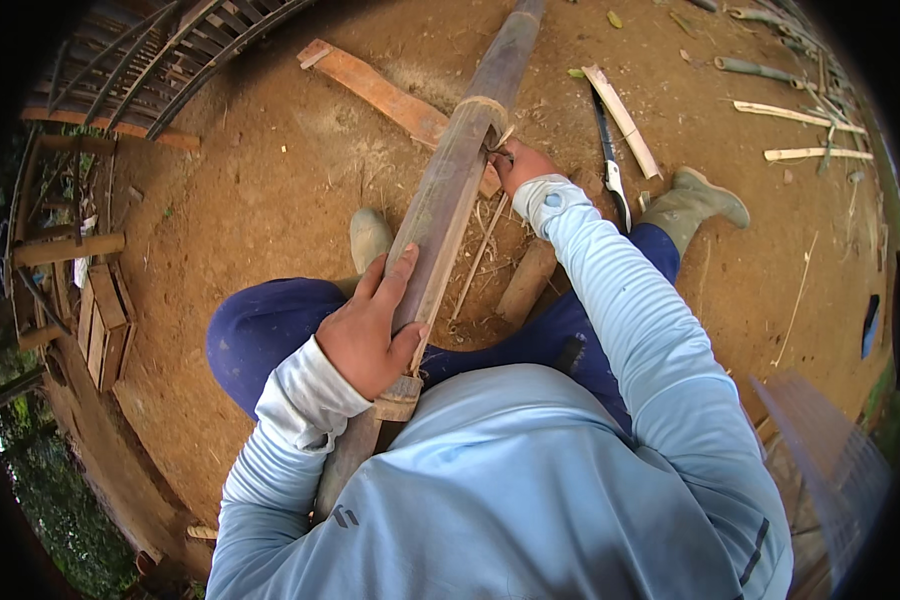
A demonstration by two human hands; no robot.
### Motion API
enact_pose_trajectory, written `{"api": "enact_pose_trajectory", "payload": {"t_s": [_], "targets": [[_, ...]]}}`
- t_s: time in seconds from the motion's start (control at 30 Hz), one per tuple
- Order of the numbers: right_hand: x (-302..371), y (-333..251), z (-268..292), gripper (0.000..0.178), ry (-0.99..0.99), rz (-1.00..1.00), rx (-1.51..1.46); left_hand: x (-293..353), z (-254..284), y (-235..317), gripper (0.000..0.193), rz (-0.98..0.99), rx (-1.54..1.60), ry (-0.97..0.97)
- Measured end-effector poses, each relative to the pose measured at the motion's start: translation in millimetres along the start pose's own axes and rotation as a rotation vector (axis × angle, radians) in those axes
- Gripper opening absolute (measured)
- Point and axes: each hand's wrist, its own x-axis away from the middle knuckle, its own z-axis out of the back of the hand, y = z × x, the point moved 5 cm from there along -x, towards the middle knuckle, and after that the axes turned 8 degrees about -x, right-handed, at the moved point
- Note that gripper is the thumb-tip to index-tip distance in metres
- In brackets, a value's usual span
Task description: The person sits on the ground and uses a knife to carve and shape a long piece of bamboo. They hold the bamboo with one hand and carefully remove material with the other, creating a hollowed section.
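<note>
A long, thick bamboo pole (451, 165) slants from my lap up to the far edge of the view. A pale strip is cut away along its right side, ending in a notch beside a ringed node. My left hand (366, 335) lies on the near part of the pole, fingers stretched along it and thumb over the cut edge, gripping nothing. At the notch, my right hand (518, 164) is closed, its fingertips pinched against the opening. A small dark bit shows there, but what the fingers hold is too small to make out.
On the ground lie an orange-brown plank (375, 90), a saw with a white handle (615, 182) and a split bamboo piece (622, 122). A short log (527, 283) rests between my legs. A slatted bamboo frame (160, 62) stands far left; bamboo lengths (760, 70) lie far right.
</note>
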Motion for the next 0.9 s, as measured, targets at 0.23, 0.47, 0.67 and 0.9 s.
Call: {"api": "enact_pose_trajectory", "payload": {"t_s": [0.23, 0.47, 0.67, 0.9], "targets": [[36.6, -14.4, 1.5, 0.033, -0.011, -0.023, 0.044, 3.1, -0.3, -6.2, 0.079, -0.001, 0.007, 0.004], [14.7, 23.1, -4.0, 0.036, 0.009, 0.058, -0.136, 0.6, 3.9, -5.9, 0.078, 0.006, 0.034, -0.011], [68.3, 74.2, 8.8, 0.031, -0.323, -0.204, -0.493, 4.4, 5.4, -8.3, 0.080, 0.009, 0.041, -0.011], [36.2, 48.8, 50.8, 0.030, -0.080, 0.067, 0.046, 3.5, 5.5, -9.6, 0.080, 0.004, 0.067, -0.012]]}}
